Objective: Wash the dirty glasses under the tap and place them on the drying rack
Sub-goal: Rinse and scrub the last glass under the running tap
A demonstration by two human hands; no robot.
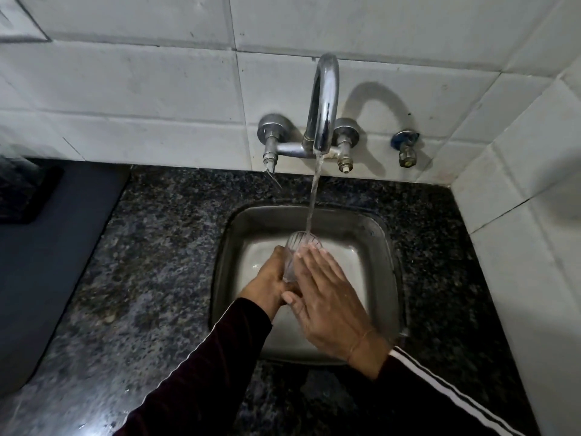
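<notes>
White wall tiles and a dark speckled granite counter (163,247) are seen around a small steel sink (382,278), with water running in a thin stream from the chrome tap (323,102). No drying rack can be made out, though something dark and blurry sits at the far left edge, too unclear to name.

One ribbed clear glass (297,250) is held over the basin, tilted with its mouth up toward the stream, so the water is caught right at the rim. It's gripped low down by the left hand (270,278), fingers wrapped closed around the lower body. The right hand (327,297) is laid flat and open against the near side of the glass, fingers (309,259) stretched out along the wall up to just under the rim, nothing gripped by it.

For the rinse to be done properly, the glass probably ought to be rotated slowly in the left hand so the whole rim and inside get passed under the water, while the outside is rubbed by the flat palm. A firm hold at the base is likely needed, since wet ribbed glass can get slippery, and it's best kept low over the basin in case it's dropped.
</notes>
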